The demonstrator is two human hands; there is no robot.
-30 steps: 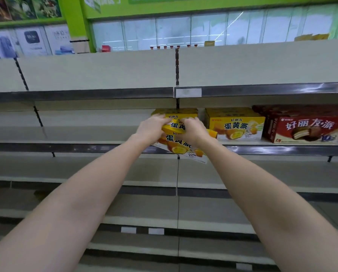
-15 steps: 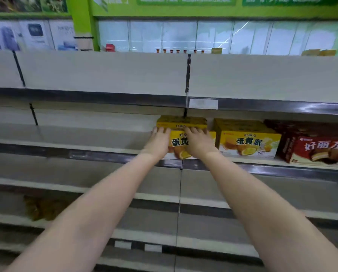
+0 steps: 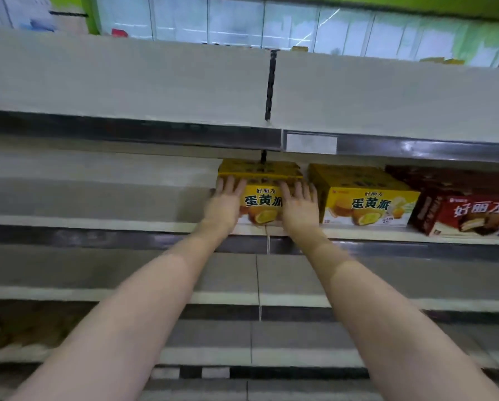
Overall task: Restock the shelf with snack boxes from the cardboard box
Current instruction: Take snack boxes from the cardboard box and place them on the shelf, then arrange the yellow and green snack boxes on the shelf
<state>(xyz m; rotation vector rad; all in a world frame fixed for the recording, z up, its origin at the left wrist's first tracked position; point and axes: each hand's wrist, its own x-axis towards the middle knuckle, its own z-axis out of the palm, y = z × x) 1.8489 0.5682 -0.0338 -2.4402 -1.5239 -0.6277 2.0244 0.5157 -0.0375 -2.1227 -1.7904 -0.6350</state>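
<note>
A yellow snack box (image 3: 263, 201) stands upright on the second shelf (image 3: 98, 221), near the middle upright. My left hand (image 3: 223, 205) lies flat against its front left part, fingers straight and reaching to the top edge. My right hand (image 3: 299, 206) presses the front right part the same way. Another yellow box (image 3: 260, 169) appears to sit behind it. The cardboard box is out of view.
To the right on the same shelf stand another yellow snack box (image 3: 367, 198) and a red chocolate pie box (image 3: 471, 212). The shelf stretch to the left holds nothing. A blank price tag (image 3: 311, 143) sits on the upper shelf rail. Lower shelves run below my arms.
The yellow box went from tilted in both hands to upright on the shelf. My fingers have straightened and now press flat on its front, pushing it back.
</note>
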